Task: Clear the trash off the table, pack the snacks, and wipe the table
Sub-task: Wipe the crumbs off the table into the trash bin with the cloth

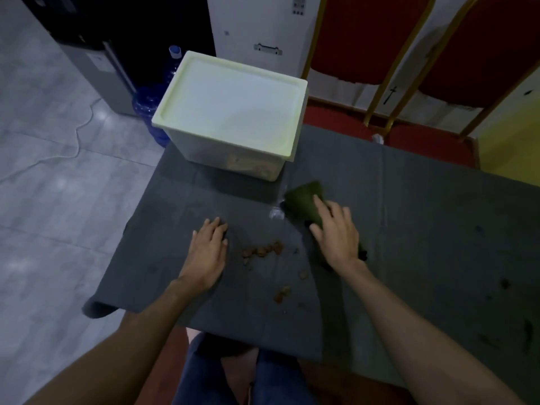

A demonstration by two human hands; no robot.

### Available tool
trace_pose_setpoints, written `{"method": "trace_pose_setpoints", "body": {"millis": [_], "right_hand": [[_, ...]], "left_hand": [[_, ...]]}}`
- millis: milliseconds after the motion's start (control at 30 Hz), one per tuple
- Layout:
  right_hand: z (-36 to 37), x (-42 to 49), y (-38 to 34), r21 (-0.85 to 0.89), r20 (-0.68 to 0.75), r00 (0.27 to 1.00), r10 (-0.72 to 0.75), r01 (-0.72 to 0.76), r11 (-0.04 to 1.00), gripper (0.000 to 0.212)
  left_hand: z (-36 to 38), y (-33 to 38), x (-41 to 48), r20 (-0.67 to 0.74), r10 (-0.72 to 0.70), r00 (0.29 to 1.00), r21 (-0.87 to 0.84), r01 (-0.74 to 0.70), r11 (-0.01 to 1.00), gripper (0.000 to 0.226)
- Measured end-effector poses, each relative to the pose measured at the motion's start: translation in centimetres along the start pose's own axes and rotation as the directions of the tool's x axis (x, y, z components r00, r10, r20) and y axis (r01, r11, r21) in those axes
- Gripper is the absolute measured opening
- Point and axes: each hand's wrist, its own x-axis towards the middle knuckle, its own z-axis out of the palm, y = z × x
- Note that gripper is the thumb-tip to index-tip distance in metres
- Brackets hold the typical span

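Two bare hands are out over the dark grey cloth-covered tabletop (423, 214). The right hand (336, 232) lies on top of a dark green wiping cloth (304, 197) and presses it down. Its fingers are spread fairly flat over the cloth, so its grip is wide and pushing, not pinching. The left hand (209, 252) lies flat on the tabletop with the palm down and fingers together. Its grip is wide too, and it holds nothing.

Between the hands sits a small heap of brown crumbs (263, 251). A few more brown bits (282, 293) lie nearer the person, and some dark specks (504, 283) lie far off to the right. A little shiny wet spot (276, 213) is just beside the green cloth.

At the far edge stands a clear plastic box with a pale cream lid (233, 109). The lid is on, and some snacks seem to be inside, though the side is too blurry to be sure.

So the packing looks done, and the wiping step looks like the one in hand. The tabletop is not clean yet. The next move, I think, is to sweep the cloth toward the crumbs and gather them in one pile. The left hand could cup at the edge to catch them. A gentle push is best, or the crumbs may scatter onto the floor.
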Motion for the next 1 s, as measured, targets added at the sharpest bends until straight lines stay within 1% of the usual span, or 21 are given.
{"method": "trace_pose_setpoints", "body": {"millis": [33,67,100,167,233,267,300,333,367,400,433,500,533,567,600,667,733,800,833,900,1000], "right_hand": [[0.2,-0.5,0.0,-0.008,0.044,0.995,0.087,-0.087,0.996,0.062],[0.5,-1.1,-0.3,-0.019,0.079,0.988,0.130,-0.129,0.991,0.061],[0.9,-2.0,-1.0,-0.021,0.094,0.985,0.143,-0.142,0.990,0.061],[1.6,-3.9,-3.1,0.001,0.109,0.986,0.130,-0.131,0.991,0.061],[2.2,-5.3,-5.0,0.009,0.138,0.987,0.083,-0.086,0.996,0.060],[2.1,-5.9,-5.7,0.003,0.124,0.989,0.076,-0.077,0.997,0.061],[1.9,-6.4,-6.1,-0.004,0.078,0.992,0.099,-0.099,0.995,0.062],[1.6,-6.9,-6.2,-0.004,0.010,0.987,0.161,-0.161,0.987,0.064],[1.2,-7.5,-6.1,0.005,-0.062,0.965,0.256,-0.257,0.967,0.065],[1.0,-8.2,-5.7,0.022,-0.120,0.921,0.370,-0.370,0.929,0.064],[0.8,-9.2,-5.2,0.042,-0.149,0.860,0.488,-0.487,0.872,0.062],[1.0,-11.6,-4.5,0.085,-0.144,0.710,0.689,-0.685,0.724,0.059],[1.5,-12.9,-4.6,0.106,-0.127,0.637,0.760,-0.753,0.649,0.058],[2.2,-14.0,-5.1,0.127,-0.104,0.577,0.810,-0.800,0.586,0.058],[2.9,-14.9,-6.0,0.146,-0.086,0.535,0.840,-0.827,0.542,0.058],[4.3,-15.3,-8.5,0.187,-0.086,0.479,0.874,-0.854,0.486,0.058],[5.0,-14.1,-11.2,0.240,-0.084,0.438,0.895,-0.863,0.444,0.060],[5.3,-12.4,-14.0,0.278,-0.062,0.435,0.898,-0.857,0.434,0.062],[5.5,-11.6,-15.3,0.292,-0.053,0.453,0.890,-0.845,0.448,0.063],[5.8,-10.1,-17.6,0.307,-0.038,0.508,0.860,-0.813,0.494,0.065],[6.5,-7.8,-20.7,0.285,-0.027,0.602,0.798,-0.761,0.583,0.065]], "left_hand": [[-0.3,-0.5,-0.2,0.009,0.013,1.000,0.000,-0.013,1.000,0.043],[-0.6,-0.9,-0.3,0.017,0.027,0.999,0.001,-0.027,1.000,0.043],[-1.0,-1.4,-0.4,0.028,0.045,0.999,0.005,-0.046,0.999,0.043],[-1.8,-2.5,-0.6,0.057,0.084,0.995,0.013,-0.085,0.996,0.044],[-2.5,-3.4,-0.7,0.091,0.123,0.988,0.009,-0.124,0.992,0.044],[-2.8,-3.9,-0.8,0.110,0.148,0.983,0.006,-0.149,0.989,0.044],[-3.0,-4.4,-1.0,0.127,0.171,0.977,0.005,-0.173,0.985,0.043],[-3.1,-4.8,-1.2,0.140,0.189,0.972,0.004,-0.192,0.981,0.043],[-3.2,-5.2,-1.3,0.152,0.206,0.967,0.006,-0.210,0.978,0.043],[-3.3,-5.6,-1.5,0.163,0.225,0.961,0.011,-0.230,0.973,0.043],[-3.4,-6.0,-1.7,0.175,0.244,0.954,0.015,-0.251,0.968,0.043],[-3.5,-6.6,-2.0,0.191,0.271,0.944,0.015,-0.279,0.960,0.042],[-3.5,-6.8,-2.1,0.192,0.281,0.940,0.011,-0.288,0.958,0.042],[-3.5,-7.0,-2.2,0.190,0.291,0.938,0.008,-0.298,0.955,0.042],[-3.5,-7.1,-2.3,0.187,0.300,0.935,0.008,-0.307,0.952,0.042],[-3.4,-7.6,-2.3,0.183,0.320,0.930,0.015,-0.328,0.945,0.043],[-3.5,-8.1,-2.5,0.167,0.330,0.929,0.020,-0.338,0.941,0.043],[-3.6,-8.5,-2.7,0.150,0.326,0.933,0.026,-0.333,0.943,0.044],[-3.7,-8.7,-2.8,0.138,0.319,0.937,0.027,-0.326,0.945,0.044],[-3.8,-8.9,-2.9,0.102,0.298,0.949,0.024,-0.302,0.953,0.045],[-4.1,-9.5,-3.0,0.028,0.247,0.969,0.031,-0.248,0.968,0.046]]}}
